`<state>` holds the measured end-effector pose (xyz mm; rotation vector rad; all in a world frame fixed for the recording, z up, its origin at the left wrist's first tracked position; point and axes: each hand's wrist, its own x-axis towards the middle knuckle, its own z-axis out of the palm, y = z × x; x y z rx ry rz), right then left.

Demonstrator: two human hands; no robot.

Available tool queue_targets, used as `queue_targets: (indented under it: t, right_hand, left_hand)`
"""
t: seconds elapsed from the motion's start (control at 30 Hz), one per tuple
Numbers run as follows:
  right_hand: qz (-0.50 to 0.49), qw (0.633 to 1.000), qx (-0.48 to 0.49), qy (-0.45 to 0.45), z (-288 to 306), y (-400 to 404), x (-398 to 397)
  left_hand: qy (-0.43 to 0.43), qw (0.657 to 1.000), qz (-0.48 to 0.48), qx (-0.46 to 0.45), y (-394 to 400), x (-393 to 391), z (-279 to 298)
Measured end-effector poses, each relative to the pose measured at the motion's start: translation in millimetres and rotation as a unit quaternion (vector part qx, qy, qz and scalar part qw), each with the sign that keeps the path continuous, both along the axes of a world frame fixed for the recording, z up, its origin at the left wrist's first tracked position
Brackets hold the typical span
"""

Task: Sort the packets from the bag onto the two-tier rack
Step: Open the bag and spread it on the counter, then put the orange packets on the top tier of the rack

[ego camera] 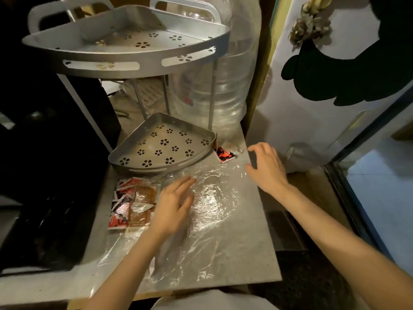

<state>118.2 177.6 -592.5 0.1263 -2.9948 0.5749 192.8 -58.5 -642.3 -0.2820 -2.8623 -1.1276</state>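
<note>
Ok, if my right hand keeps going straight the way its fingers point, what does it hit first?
Probably the loose packets beside the lower tier; the right hand points up-left toward them, though its height above the table is unclear.

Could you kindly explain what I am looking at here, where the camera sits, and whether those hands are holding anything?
It is one picture from a camera worn on a person's head, looking down at their own bare hands; there is no machine. On the grey counter stands a two-tier rack, both tiers bare of packets. A clear plastic bag lies flat, with a pile of packets at its left and a few loose packets beside the rack. The left hand rests open over the bag; the right hand hovers open, holding nothing.
</note>
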Motion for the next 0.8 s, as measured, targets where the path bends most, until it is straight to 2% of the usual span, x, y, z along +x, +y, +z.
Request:
queue_targets:
  t: [0.1,0.23,0.4,0.5,0.57,0.67,0.8]
  right_hand:
    - [0.099,0.995,-0.011,-0.018,6.8,-39.0,-0.9]
    - [0.207,0.974,-0.032,-0.083,1.7,-83.5,1.1]
    - [0.307,0.939,-0.025,-0.154,-11.3,-142.8,5.7]
    - [0.337,0.927,-0.033,-0.164,-17.5,-167.0,7.7]
    - [0.351,0.926,-0.014,-0.137,-21.8,-177.4,9.4]
    - [0.372,0.921,0.044,-0.105,-29.1,-189.3,9.0]
    - [0.347,0.926,0.061,-0.135,-35.7,-196.4,5.1]
  left_hand:
    - [0.003,0.998,0.058,0.030,-12.4,18.6,11.1]
    - [0.017,0.989,0.145,-0.013,-32.2,40.9,16.4]
    - [-0.101,0.950,0.286,-0.069,-47.5,79.2,13.3]
    - [-0.139,0.924,0.348,-0.069,-50.2,98.4,10.3]
    - [-0.158,0.914,0.369,-0.060,-47.7,109.0,6.9]
    - [-0.215,0.900,0.372,-0.077,-45.1,116.7,4.5]
    - [-0.243,0.896,0.360,-0.094,-46.6,114.1,5.4]
